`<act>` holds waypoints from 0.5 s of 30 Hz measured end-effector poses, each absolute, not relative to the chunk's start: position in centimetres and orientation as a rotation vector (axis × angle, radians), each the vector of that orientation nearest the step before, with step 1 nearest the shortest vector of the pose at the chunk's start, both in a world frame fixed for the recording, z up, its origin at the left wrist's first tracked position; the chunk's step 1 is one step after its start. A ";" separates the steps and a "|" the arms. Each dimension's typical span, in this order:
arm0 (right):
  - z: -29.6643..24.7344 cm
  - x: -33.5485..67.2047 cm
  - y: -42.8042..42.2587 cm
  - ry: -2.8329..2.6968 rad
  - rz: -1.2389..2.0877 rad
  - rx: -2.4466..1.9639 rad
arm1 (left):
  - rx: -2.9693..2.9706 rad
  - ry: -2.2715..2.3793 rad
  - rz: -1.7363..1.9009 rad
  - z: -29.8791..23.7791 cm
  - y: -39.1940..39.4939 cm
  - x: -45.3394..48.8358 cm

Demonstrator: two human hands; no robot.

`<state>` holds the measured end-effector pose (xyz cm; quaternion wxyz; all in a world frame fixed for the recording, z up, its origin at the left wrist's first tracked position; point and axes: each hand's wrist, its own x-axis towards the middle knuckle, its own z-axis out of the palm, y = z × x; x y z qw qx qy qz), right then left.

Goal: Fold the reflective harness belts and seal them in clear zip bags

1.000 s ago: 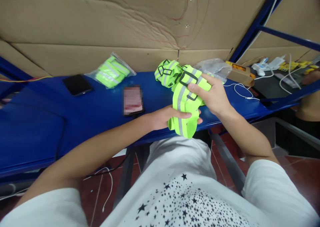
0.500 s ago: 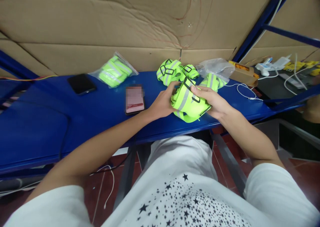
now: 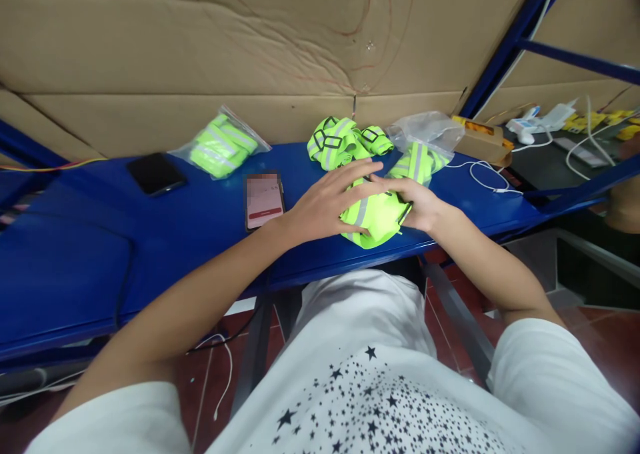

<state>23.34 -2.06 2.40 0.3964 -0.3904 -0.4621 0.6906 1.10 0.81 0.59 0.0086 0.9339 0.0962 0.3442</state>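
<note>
A folded neon-yellow reflective vest with grey stripes lies near the front edge of the blue table. My left hand rests on top of it with fingers stretched out flat. My right hand presses the vest's right side, its fingers curled over the bundle. Just behind lie two more loose vests, one with black buckles and one partly under a clear plastic bag.
A bagged vest lies at the back left. A dark phone and a phone with a lit screen lie on the table. A cardboard box, white cables and chargers sit to the right. Cardboard lines the back wall.
The vest went from held up and hanging to a compact bundle on the table. My left hand moved on top and flattened; my right hand came down to its side.
</note>
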 end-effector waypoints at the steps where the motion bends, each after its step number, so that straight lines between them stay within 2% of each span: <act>1: 2.3 23.4 -2.1 -1.131 1.789 -1.006 | 2.920 0.317 1.056 0.6 0.7 1.1; 4: 1.8 23.4 -2.2 -1.091 1.886 -1.051 | 2.875 0.438 1.032 0.5 0.2 1.2; 7: 1.1 23.2 -1.9 -1.195 1.806 -1.105 | 2.741 0.497 1.049 0.4 -0.2 1.2; 12: 0.5 23.4 -1.0 -1.427 1.172 -1.171 | 2.504 0.523 1.091 0.5 0.0 1.5; 15: 0.4 24.3 -0.9 -1.626 1.060 -1.090 | 2.380 0.779 1.095 0.2 0.6 1.8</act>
